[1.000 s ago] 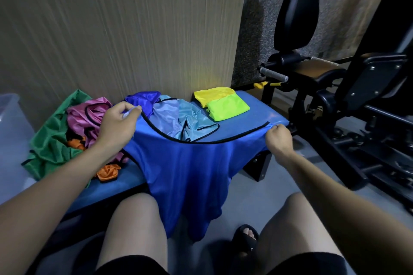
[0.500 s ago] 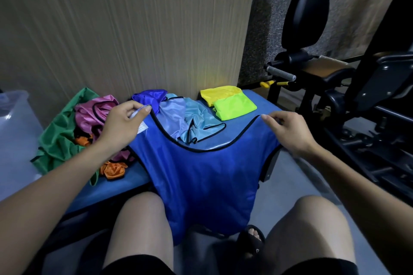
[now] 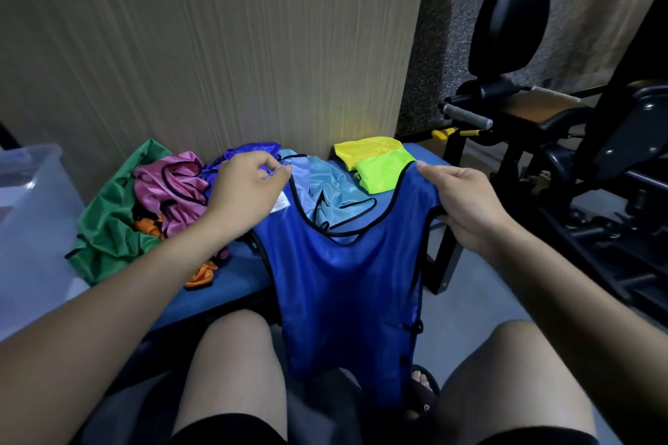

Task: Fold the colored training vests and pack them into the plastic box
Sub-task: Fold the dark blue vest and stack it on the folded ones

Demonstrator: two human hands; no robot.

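Pinching blue vest [image 3: 347, 285] shoulders, both hands.

Vests visible: 8 total, 1 per colour.
- 1 royal blue vest [image 3: 347, 285]
- 1 light blue vest [image 3: 332, 191]
- 1 purple vest [image 3: 253, 150]
- 1 pink vest [image 3: 173, 184]
- 1 green vest [image 3: 108, 228]
- 1 orange vest [image 3: 202, 273], in 2 visible bits, maybe 2 pcs, cannot tell
- 1 yellow vest [image 3: 365, 152], folded
- 1 lime vest [image 3: 383, 172], folded

Folded: 2. Unfolded: 6.
Plastic box [image 3: 32, 199]: 1.
Bench [image 3: 231, 282]: 1.
Hands: 2, left hand [image 3: 245, 191], right hand [image 3: 462, 199].
Gym machine [image 3: 578, 155]: 1.
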